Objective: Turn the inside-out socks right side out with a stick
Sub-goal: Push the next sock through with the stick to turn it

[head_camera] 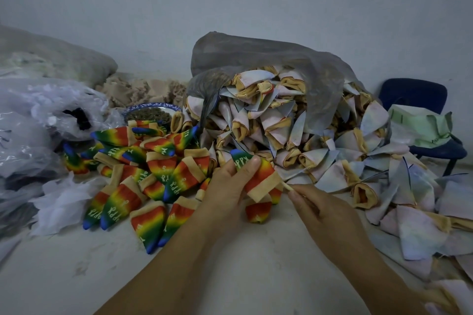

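Observation:
My left hand (227, 186) grips a rainbow sock (258, 176) with a tan cuff, held above the table at the centre. My right hand (320, 210) pinches a pale stick (286, 186) whose tip shows just outside the sock's cuff. A second rainbow sock (258, 210) lies just under the held one. To the left lies a heap of rainbow socks (143, 174), right side out. On the right, pale inside-out socks (294, 130) spill from a grey plastic bag (256, 59) across the table.
Clear plastic bags (38, 123) crowd the left side. A blue-rimmed bowl (151, 110) stands behind the rainbow heap, with beige fabric scraps (143, 89) beyond it. A blue chair (422, 100) with green cloth on it stands at the right. The white table (243, 263) lies below my hands.

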`<move>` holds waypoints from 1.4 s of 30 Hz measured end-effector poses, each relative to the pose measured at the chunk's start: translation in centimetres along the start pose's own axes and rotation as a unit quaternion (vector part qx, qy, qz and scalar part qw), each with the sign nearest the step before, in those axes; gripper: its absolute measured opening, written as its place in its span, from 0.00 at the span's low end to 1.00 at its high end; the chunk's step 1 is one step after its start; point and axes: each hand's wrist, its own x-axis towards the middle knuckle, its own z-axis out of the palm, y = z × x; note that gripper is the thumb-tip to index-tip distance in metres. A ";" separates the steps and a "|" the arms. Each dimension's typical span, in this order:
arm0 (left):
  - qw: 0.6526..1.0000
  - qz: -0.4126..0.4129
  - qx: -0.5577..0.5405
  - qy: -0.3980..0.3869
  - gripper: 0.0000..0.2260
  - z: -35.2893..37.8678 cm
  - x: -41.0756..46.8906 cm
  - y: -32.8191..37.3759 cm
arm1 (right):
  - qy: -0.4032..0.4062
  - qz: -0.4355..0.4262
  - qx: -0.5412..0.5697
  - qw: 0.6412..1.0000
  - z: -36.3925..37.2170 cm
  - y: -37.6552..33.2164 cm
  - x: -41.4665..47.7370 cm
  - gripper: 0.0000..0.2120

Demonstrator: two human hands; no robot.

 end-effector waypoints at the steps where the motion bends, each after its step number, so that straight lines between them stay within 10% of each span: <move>1: 0.999 0.012 0.036 0.013 0.17 0.0 0.1 -0.2 | -0.007 0.006 -0.005 1.000 0.1 0.1 0.0 0.18; 9: 0.978 0.107 0.130 0.118 0.20 -0.3 0.5 -0.2 | -0.003 0.020 -0.010 1.000 0.5 0.6 0.0 0.15; 32: 0.996 0.017 0.085 0.004 0.21 -0.4 0.0 0.3 | -0.018 -0.038 0.021 0.999 -0.9 1.9 0.6 0.21; 42: 0.964 -0.062 0.259 -0.027 0.32 0.1 -0.2 -0.3 | 0.021 -0.008 0.024 0.999 0.2 1.5 0.3 0.24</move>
